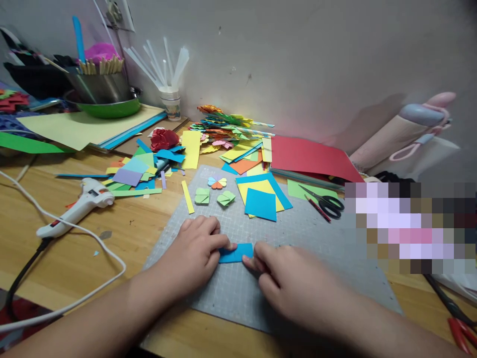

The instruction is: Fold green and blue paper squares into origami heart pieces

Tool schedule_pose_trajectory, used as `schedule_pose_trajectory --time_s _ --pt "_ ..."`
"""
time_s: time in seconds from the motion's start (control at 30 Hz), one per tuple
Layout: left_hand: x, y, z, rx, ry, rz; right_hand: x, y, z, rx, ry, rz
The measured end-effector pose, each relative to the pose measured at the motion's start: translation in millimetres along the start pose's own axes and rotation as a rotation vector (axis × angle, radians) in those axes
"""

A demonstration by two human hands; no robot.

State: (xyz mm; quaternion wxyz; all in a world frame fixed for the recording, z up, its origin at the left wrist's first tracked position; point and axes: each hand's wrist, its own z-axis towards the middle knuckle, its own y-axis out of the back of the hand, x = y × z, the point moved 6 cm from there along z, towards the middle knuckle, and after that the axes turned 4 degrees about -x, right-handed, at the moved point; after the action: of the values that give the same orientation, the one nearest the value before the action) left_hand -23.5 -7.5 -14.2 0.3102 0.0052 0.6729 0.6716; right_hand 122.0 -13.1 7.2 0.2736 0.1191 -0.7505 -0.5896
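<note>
A small blue paper strip (237,254), folded flat, lies on the grey cutting mat (219,298) between my hands. My left hand (201,246) holds its left end, with bent fingers pressed down on top. At the right end my right hand (278,271) has its fingers curled in and a fingertip against the paper's edge. Beyond them rest two folded green paper pieces (202,196) and a multicoloured paper flower (217,182). A blue paper square (261,204) overlaps yellow and blue sheets to the right of these.
A white glue gun (78,206) with its cable is at left, below a pile of paper scraps (130,171). Black-handled scissors (328,205) and a dark red pencil (318,208) lie right. Behind are a red sheet (313,156) and a cup of glue sticks (171,104).
</note>
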Motion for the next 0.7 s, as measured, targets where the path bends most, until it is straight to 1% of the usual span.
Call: schedule_pose_trajectory --time_s 0.17,0.23,0.37,0.43,0.47,0.53,0.57,0.63,0.7 --pt "-0.3 1.0 -0.6 -0.003 0.0 0.003 -4.6 9.3 3.1 0.086 -0.055 0.041" --pt "-1.2 2.7 -1.1 -0.002 0.007 0.0 -6.5 10.8 2.9 0.097 -0.085 0.057" --pt "-5.4 6.7 -2.8 0.01 0.019 -0.039 -13.9 6.7 7.0 0.074 -0.122 0.161" --pt "-7.3 8.1 -3.9 0.013 0.019 -0.058 -17.3 3.2 11.4 0.034 -0.112 0.249" --pt "-8.1 8.3 -4.4 0.015 0.013 -0.061 -19.0 2.6 13.6 -0.007 -0.108 0.294" --pt "-9.4 8.0 -5.0 0.01 -0.016 -0.054 -16.8 4.3 17.2 -0.112 -0.023 0.36" --pt "-10.1 7.2 -5.0 0.011 -0.039 -0.048 -13.8 4.1 18.2 -0.136 0.035 0.379" --pt "-11.7 4.9 -4.5 0.016 -0.095 -0.032 -7.6 2.4 18.6 -0.157 0.133 0.35" --pt "-13.3 4.2 -3.1 -0.005 -0.141 -0.025 -1.5 -0.6 18.1 -0.166 0.225 0.292"
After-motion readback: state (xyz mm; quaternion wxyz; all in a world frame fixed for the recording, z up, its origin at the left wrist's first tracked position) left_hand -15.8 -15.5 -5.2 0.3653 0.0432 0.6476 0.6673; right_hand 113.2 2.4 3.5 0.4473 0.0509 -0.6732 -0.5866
